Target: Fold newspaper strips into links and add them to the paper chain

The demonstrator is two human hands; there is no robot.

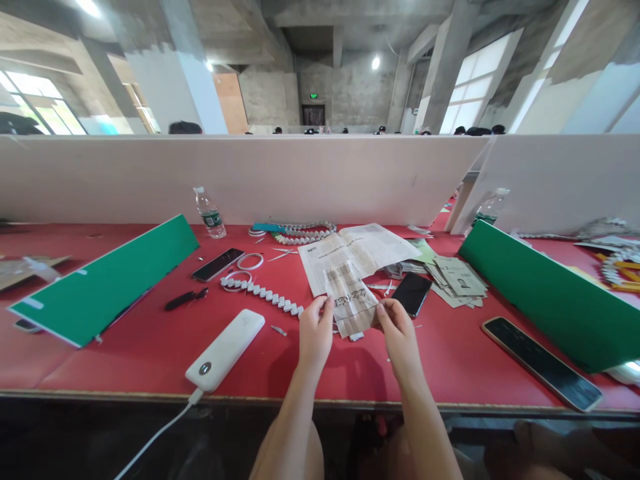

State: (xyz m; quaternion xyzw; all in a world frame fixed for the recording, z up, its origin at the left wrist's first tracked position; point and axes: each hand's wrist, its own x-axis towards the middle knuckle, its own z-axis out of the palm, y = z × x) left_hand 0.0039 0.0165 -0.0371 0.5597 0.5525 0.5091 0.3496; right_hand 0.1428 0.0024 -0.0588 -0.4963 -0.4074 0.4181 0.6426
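A small printed sheet of newspaper is held up over the table between my two hands. My left hand pinches its left edge, and my right hand pinches the lower right corner. Large dark characters and a fold line show on the sheet. Behind it a larger newspaper lies spread out. To the left a chain of folded paper links stretches toward my left hand. A black phone lies just beyond my right hand.
On the red table are a white power bank with a cable, black-handled pliers, tape rolls, another phone, cut papers and a large phone. Green dividers stand at both sides; a bottle stands at the back.
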